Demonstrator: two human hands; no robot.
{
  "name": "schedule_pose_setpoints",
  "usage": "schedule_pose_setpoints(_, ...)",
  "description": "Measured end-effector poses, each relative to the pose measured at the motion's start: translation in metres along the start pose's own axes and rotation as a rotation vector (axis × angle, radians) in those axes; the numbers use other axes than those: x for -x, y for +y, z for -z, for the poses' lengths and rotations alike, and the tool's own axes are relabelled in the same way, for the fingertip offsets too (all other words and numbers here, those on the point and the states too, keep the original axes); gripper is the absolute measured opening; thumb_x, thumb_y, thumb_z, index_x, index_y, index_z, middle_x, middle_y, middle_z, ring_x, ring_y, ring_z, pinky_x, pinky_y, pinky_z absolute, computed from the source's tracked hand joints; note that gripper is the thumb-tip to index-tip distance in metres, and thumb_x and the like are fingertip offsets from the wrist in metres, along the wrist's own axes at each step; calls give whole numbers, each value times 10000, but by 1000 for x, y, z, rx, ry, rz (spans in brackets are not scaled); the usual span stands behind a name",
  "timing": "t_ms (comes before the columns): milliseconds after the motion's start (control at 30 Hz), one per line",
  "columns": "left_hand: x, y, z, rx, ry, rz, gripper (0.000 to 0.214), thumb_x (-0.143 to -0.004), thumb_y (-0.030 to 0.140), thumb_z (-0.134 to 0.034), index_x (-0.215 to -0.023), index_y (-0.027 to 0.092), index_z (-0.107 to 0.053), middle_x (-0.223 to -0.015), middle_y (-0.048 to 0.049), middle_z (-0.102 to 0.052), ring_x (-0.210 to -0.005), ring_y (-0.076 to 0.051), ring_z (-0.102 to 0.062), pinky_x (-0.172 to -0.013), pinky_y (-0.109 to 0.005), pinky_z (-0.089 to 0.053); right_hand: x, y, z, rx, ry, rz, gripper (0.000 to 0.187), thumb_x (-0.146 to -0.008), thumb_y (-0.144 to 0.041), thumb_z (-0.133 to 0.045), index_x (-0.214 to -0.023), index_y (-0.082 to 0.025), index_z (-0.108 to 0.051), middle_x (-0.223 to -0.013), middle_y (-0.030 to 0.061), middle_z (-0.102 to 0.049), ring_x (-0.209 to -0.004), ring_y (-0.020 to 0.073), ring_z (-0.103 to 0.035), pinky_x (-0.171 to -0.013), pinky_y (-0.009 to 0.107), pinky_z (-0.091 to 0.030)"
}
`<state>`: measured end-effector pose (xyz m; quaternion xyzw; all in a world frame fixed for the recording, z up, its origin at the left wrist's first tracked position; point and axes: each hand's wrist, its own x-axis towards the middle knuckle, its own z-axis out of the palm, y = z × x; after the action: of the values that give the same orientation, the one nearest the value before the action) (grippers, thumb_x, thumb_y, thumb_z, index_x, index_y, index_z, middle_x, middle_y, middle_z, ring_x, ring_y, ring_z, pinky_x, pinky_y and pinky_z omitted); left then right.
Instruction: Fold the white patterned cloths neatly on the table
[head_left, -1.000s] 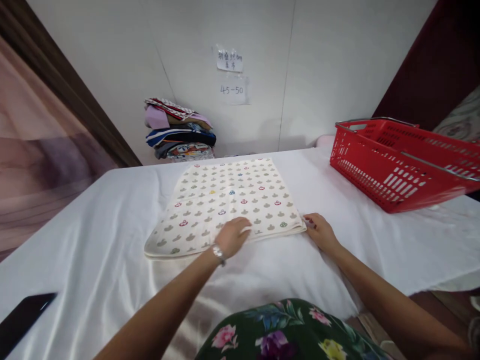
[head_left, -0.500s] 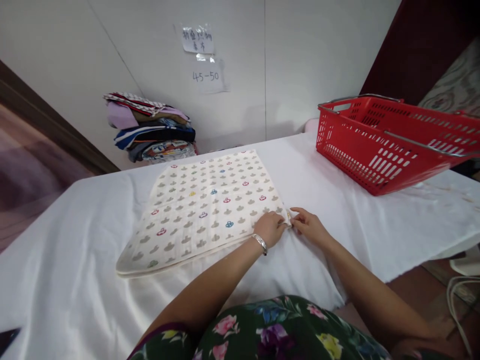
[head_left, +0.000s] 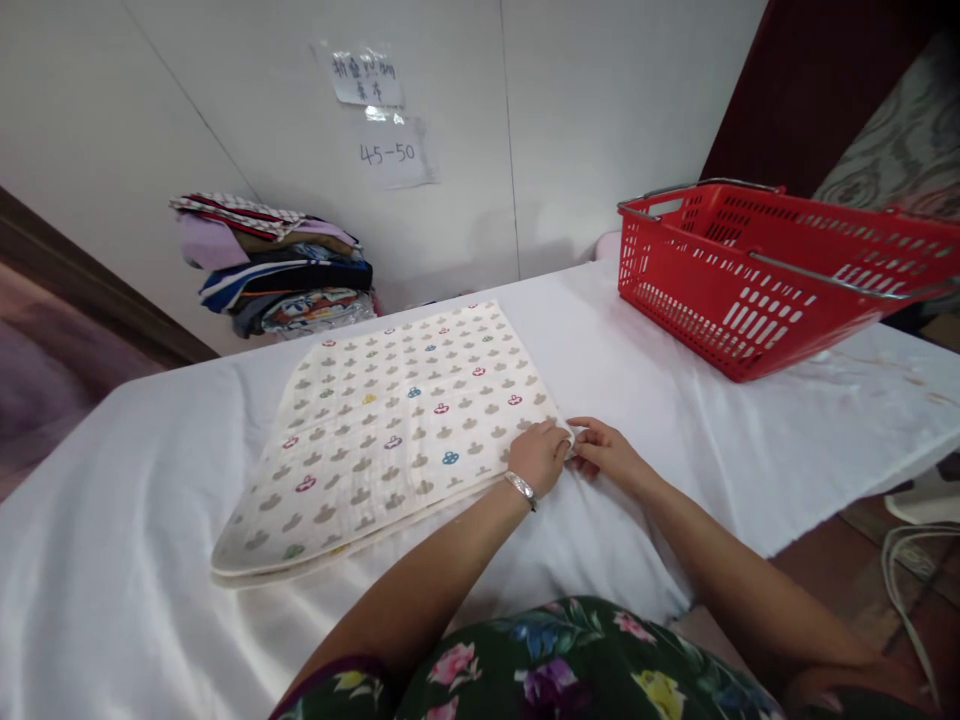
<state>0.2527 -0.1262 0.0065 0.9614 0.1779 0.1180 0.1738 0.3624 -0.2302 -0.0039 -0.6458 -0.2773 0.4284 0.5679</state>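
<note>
A folded cream cloth (head_left: 390,430) printed with small grey and coloured motifs lies flat on the white-covered table (head_left: 675,400). My left hand (head_left: 538,455), with a silver bracelet on its wrist, pinches the cloth's near right corner. Right beside it, my right hand (head_left: 609,452) grips the same corner, fingers closed on the edge. The two hands almost touch.
A red plastic basket (head_left: 757,270) with metal handles stands at the table's right side. A stack of folded clothes (head_left: 277,265) sits against the white wall at the back left, under two paper notes (head_left: 375,110). A cable lies on the floor at the right.
My left hand has slid right along the cloth's near edge to the right corner, meeting my right hand. The view has turned right, and the dark object at the lower left has dropped out of sight.
</note>
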Motion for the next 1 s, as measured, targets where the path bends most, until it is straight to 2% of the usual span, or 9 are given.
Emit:
schedule_pose_setpoints(233,6,0,-7,76,13,-4,242,-893,241,-387,-960,215,-618,-897,-31,-600,-883,-169,-520,-747,-286,-404,2,-6,3,-160,-22,-86,377,-634,-205,-620,-995,-196,-511,-664,-39,-565,-591,140,-615,-438,211,-444)
schedule_pose_setpoints(367,10,3,-5,82,-11,-56,239,-871,177,-389,-995,210,-591,-937,-42,-588,-894,-171,-509,-778,-299,-403,3,-9,5,-218,-53,-105,357,-680,-244,-622,-1019,-202,-517,-695,-13,-596,-636,149,-622,-489,233,-474)
schedule_pose_setpoints(567,21,7,-5,84,17,-63,179,-812,176,-452,-953,189,-561,-959,-63,-577,-913,-199,-503,-807,-340,-410,0,4,2,-54,-26,-32,447,-707,-395,-645,-1080,-198,-499,-650,-32,-570,-528,115,-551,-414,211,-416)
schedule_pose_setpoints(700,26,4,-10,194,65,13,369,-781,190,-488,-1148,219,-459,-980,-46,-606,-915,-205,-526,-825,-358,-424,-3,9,1,11,-37,0,493,-715,-433,-619,-1118,-187,-477,-626,-41,-560,-471,100,-504,-404,212,-377)
schedule_pose_setpoints(800,27,3,-12,185,57,48,503,-760,190,-502,-1243,222,-364,-1028,-54,-603,-930,-217,-527,-818,-379,-432,-2,6,0,26,-42,8,492,-694,-396,-615,-1113,-180,-478,-592,-51,-542,-438,96,-479,-388,210,-344)
schedule_pose_setpoints(900,26,7,-11,74,35,0,459,-746,183,-517,-1192,196,-405,-1069,-69,-575,-967,-232,-504,-823,-399,-422,0,2,-2,-6,-27,-4,473,-644,-340,-613,-1078,-192,-494,-586,-62,-517,-439,97,-476,-370,198,-299)
schedule_pose_setpoints(1000,23,10,-11,-35,11,7,249,-774,177,-487,-1022,180,-504,-1000,-78,-576,-935,-242,-504,-795,-418,-421,0,4,-1,-8,-10,-4,437,-642,-303,-576,-1060,-204,-497,-573,-70,-494,-420,86,-443,-361,190,-252)
